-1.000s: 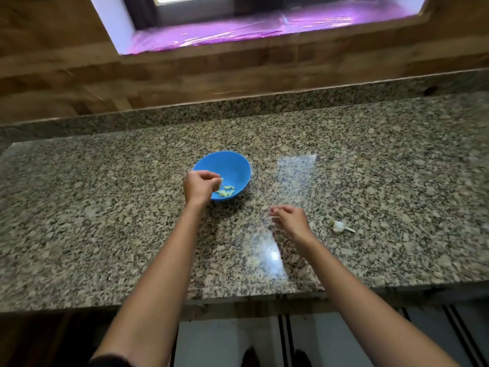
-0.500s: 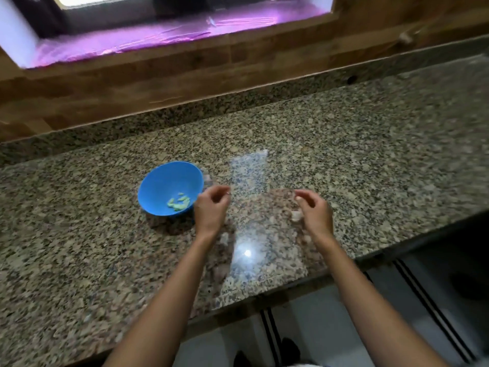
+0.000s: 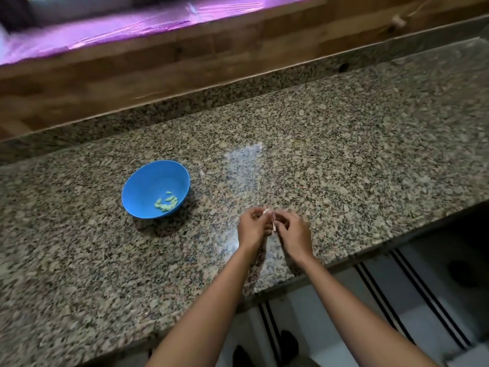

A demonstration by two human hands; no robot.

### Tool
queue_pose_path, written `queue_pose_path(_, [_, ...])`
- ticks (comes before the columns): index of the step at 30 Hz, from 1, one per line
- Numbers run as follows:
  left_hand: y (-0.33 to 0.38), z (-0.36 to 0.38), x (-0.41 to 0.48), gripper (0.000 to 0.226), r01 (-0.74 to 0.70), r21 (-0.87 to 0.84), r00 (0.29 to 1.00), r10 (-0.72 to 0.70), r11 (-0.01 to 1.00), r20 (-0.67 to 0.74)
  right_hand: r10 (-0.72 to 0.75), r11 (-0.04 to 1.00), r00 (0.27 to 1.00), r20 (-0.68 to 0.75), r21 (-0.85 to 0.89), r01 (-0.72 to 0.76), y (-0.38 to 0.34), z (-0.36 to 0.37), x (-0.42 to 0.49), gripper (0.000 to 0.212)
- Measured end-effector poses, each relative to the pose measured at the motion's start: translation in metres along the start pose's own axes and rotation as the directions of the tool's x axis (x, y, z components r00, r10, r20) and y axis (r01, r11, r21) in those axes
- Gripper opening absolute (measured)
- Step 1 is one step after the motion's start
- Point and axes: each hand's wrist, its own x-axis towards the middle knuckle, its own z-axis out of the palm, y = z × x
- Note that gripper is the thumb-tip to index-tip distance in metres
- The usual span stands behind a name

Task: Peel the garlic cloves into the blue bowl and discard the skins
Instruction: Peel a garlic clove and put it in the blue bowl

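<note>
A blue bowl (image 3: 148,186) sits on the granite counter (image 3: 344,154), left of centre, with several pale peeled garlic cloves (image 3: 166,203) in its bottom. To the right of the bowl, near the counter's front edge, my left hand (image 3: 251,227) and my right hand (image 3: 292,231) are brought together. Both pinch a small white garlic piece (image 3: 270,217) between their fingertips, with a thin stem or skin strip hanging down from it. Most of the piece is hidden by the fingers.
A low granite ledge (image 3: 185,102) runs along the back of the counter, with a wooden wall (image 3: 158,67) and a window sill lit purple above it. The counter's front edge (image 3: 330,266) drops to a tiled floor, where my feet show.
My left hand left the bowl and moved right. My right hand picked the garlic piece off the counter. Both hands have met and now hold it together. The camera view swung right.
</note>
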Motion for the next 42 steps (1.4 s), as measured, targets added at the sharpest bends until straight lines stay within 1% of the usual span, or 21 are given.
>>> queue_pose_path(2, [-0.006,-0.012,-0.004,0.017,-0.008,-0.029,0.998,0.006,1.0,-0.069,0.021,0.993,0.999,0.04,0.112,-0.025,-0.008,0.008,-0.006,0.024])
queue_pose_path(4, [-0.011,-0.027,-0.008,0.021,-0.011,-0.045,0.996,0.007,0.999,-0.088,0.064,0.955,0.993,0.095,0.284,-0.089,-0.017,0.016,-0.01,0.016])
queue_pose_path(6, [-0.012,-0.043,-0.013,0.023,-0.024,-0.08,0.998,0.02,0.997,-0.054,0.141,0.865,0.978,0.155,0.462,-0.198,-0.026,0.02,-0.012,0.008])
queue_pose_path(7, [-0.012,-0.05,-0.015,0.022,-0.061,-0.06,0.998,0.059,0.996,-0.036,0.157,0.815,0.968,0.193,0.528,-0.238,-0.03,0.021,-0.012,0.008])
queue_pose_path(8, [-0.012,-0.057,-0.017,0.018,-0.118,-0.005,0.993,0.117,0.993,-0.021,0.147,0.789,0.961,0.235,0.559,-0.257,-0.032,0.022,-0.011,0.015])
queue_pose_path(10, [-0.009,-0.066,-0.022,0.011,-0.23,0.167,0.973,0.233,0.959,0.005,0.092,0.784,0.948,0.305,0.564,-0.258,-0.035,0.024,-0.008,0.028])
queue_pose_path(11, [-0.008,-0.07,-0.024,0.013,-0.252,0.209,0.967,0.255,0.945,0.01,0.09,0.758,0.94,0.329,0.589,-0.279,-0.037,0.024,-0.007,0.033])
queue_pose_path(14, [-0.004,-0.076,-0.029,0.021,-0.233,0.147,0.972,0.235,0.961,0.006,0.125,0.599,0.908,0.4,0.699,-0.39,-0.04,0.026,-0.008,0.038])
queue_pose_path(16, [-0.004,-0.079,-0.028,0.021,-0.257,0.254,0.963,0.268,0.932,-0.01,0.127,0.544,0.884,0.45,0.713,-0.441,-0.041,0.026,-0.011,0.039])
queue_pose_path(17, [-0.005,-0.081,-0.027,0.021,-0.267,0.279,0.96,0.279,0.923,-0.005,0.126,0.51,0.87,0.476,0.721,-0.468,-0.04,0.026,-0.012,0.039])
queue_pose_path(18, [-0.004,-0.082,-0.026,0.021,-0.269,0.277,0.96,0.279,0.922,0.005,0.13,0.476,0.858,0.497,0.728,-0.493,-0.04,0.027,-0.013,0.039])
queue_pose_path(20, [-0.002,-0.083,-0.027,0.021,-0.259,0.285,0.964,0.263,0.923,0.027,0.127,0.44,0.841,0.527,0.73,-0.523,-0.039,0.026,-0.015,0.039])
queue_pose_path(25, [0.0,-0.092,-0.027,0.02,-0.287,0.375,0.957,0.252,0.881,0.141,0.099,0.451,0.805,0.585,0.695,-0.56,-0.036,0.021,-0.017,0.039])
queue_pose_path(28, [0.002,-0.098,-0.024,0.02,-0.244,0.33,0.964,0.191,0.912,0.185,0.091,0.443,0.79,0.606,0.686,-0.577,-0.034,0.019,-0.017,0.038])
queue_pose_path(30, [0.002,-0.1,-0.025,0.02,-0.254,0.338,0.96,0.194,0.906,0.202,0.081,0.449,0.778,0.623,0.674,-0.587,-0.034,0.017,-0.016,0.036])
queue_pose_path(33, [0.0,-0.097,-0.027,0.019,-0.306,0.427,0.951,0.248,0.851,0.185,0.072,0.47,0.76,0.646,0.65,-0.597,-0.035,0.018,-0.016,0.035])
queue_pose_path(37, [-0.003,-0.091,-0.029,0.02,-0.361,0.547,0.932,0.306,0.755,0.193,0.093,0.445,0.766,0.636,0.662,-0.604,-0.038,0.023,-0.017,0.031])
queue_pose_path(39, [-0.005,-0.087,-0.03,0.014,-0.366,0.574,0.925,0.356,0.732,0.135,0.102,0.466,0.769,0.631,0.653,-0.598,-0.042,0.024,-0.017,0.032])
queue_pose_path(40, [-0.005,-0.086,-0.031,0.012,-0.336,0.541,0.93,0.363,0.77,0.061,0.103,0.49,0.774,0.624,0.645,-0.586,-0.045,0.023,-0.015,0.031])
queue_pose_path(41, [-0.005,-0.088,-0.028,0.01,-0.275,0.452,0.945,0.325,0.848,-0.033,0.104,0.522,0.784,0.612,0.637,-0.567,-0.049,0.021,-0.011,0.031])
queue_pose_path(42, [-0.003,-0.092,-0.025,0.009,-0.192,0.297,0.964,0.237,0.935,-0.122,0.105,0.562,0.797,0.595,0.626,-0.541,-0.052,0.018,-0.006,0.031])
